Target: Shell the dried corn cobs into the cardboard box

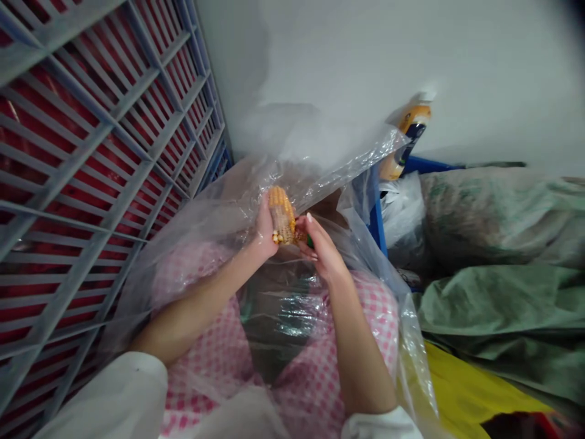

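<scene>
Head view showed both hands, left hand (264, 228) and right hand (322, 247), clamped on a corn cob (281, 214); its lower end was hidden behind fingers, above a clear plastic sheet (219, 219).

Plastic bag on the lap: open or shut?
Open. The plastic bag gapes wide, and the left hand and right hand hold a corn cob over its mouth.
</scene>
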A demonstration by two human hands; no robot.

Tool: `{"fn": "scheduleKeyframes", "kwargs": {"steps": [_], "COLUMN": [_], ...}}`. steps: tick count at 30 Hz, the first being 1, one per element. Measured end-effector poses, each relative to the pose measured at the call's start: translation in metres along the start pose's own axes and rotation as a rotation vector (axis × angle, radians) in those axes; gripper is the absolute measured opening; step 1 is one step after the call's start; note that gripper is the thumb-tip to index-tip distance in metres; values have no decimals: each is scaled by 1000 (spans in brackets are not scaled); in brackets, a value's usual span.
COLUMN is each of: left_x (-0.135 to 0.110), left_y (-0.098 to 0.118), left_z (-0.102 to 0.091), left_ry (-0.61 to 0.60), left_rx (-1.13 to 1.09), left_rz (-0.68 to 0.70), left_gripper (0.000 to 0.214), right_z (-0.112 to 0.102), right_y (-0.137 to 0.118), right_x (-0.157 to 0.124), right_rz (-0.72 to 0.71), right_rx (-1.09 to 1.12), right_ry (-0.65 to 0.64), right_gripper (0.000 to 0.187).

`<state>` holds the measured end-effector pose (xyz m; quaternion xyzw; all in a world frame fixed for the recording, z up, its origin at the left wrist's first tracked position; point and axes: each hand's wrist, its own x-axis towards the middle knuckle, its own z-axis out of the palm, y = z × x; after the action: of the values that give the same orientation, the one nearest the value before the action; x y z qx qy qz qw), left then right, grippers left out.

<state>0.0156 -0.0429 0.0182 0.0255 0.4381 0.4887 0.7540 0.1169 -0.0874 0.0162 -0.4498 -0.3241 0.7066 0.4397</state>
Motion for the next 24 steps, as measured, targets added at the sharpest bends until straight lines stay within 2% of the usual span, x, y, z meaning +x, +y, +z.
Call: {"fn": "scheduleKeyframes", "kwargs": {"steps": [6,12,16,19,22,24], "left_x": [-3,-10,-11,-9,-11,-18], "left_y": [-3,-1,-7,-11,0,19], "left_z": [0,6,7,5,7,13], "left_ry": [-42,-57,-35,-79,-148,-164], "left_rx": [76,130,133,165,217,247], "left_rz": [-97,-107,-49,-57,-107,-136], "left_gripper": [44,44,33,31,33,33], "right_z": [-8,-8,-6,-7,-11,-15], "right_y": [-9,-11,-16,-22,-26,-29], "right_x": [1,1,2,1,1,2], "right_rz": [-8,-16,-32,-51,-75,-105], "right_rx": [6,-2,-38,-16,23,52], "right_ry": [144,174,206,204,211,216], "right_gripper": [35,32,33,33,33,32]}}
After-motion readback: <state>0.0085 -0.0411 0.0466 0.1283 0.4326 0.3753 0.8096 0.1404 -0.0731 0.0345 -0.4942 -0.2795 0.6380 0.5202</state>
